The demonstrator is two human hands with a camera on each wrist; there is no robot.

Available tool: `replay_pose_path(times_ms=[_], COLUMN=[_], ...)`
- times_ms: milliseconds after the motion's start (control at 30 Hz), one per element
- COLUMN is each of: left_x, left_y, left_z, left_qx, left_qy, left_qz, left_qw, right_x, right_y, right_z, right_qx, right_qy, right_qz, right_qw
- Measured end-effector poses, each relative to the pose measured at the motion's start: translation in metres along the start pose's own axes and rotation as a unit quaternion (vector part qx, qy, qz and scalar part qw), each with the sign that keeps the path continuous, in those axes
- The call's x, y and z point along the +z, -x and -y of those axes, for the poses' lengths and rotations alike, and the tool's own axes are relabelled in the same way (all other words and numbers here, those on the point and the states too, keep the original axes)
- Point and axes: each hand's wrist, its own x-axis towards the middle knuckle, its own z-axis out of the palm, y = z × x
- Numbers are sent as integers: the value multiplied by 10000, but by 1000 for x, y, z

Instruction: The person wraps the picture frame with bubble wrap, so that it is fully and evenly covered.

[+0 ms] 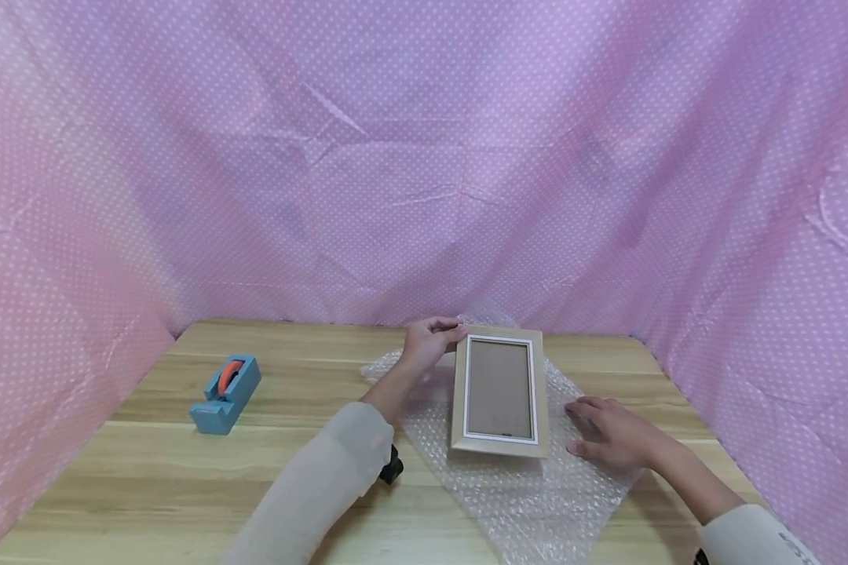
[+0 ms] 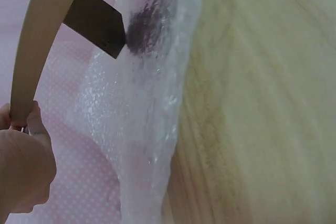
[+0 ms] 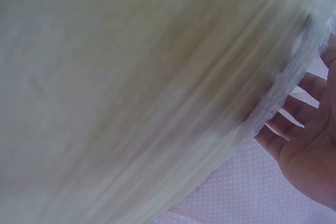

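A light wooden picture frame [image 1: 500, 388] with a white inner border is held tilted above a sheet of bubble wrap [image 1: 530, 502]. At its upper left corner, my left hand [image 1: 425, 344] pinches it between thumb and fingers. The left wrist view shows the frame edge-on, with a brown stand leg [image 2: 100, 24] sticking out from its back toward the wrap. My right hand [image 1: 615, 431] rests at the right side of the wrap, its fingers spread and fairly straight. In the right wrist view those fingertips [image 3: 270, 140] are at the wrap's edge.
A blue tape dispenser [image 1: 226, 400] with an orange roll stands on the left of the wooden table [image 1: 148, 471]. Pink dotted cloth [image 1: 424, 196] hangs behind and at both sides. A small black object [image 1: 392, 466] shows at the left sleeve's cuff.
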Motion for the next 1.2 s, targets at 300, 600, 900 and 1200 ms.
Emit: replay_pose_path(times_ms=[300, 600, 900, 1200], left_x=[5, 10, 15, 11], left_y=[-3, 2, 5, 9], left_z=[16, 36, 37, 37], left_qx=[-452, -752, -1005, -1252], left_qy=[-159, -520, -1207, -2317], left_qz=[-20, 94, -326, 77], left_qw=[9988, 9958, 9871, 9647], right_x=[-2, -1, -2, 1], right_y=[1, 3, -1, 0], right_z=[1, 1, 1, -2], right_qx=[15, -107, -187, -306], right_qy=[-3, 49, 83, 172], right_qz=[57, -42, 27, -94], right_qw=[10000, 9999, 9998, 9993])
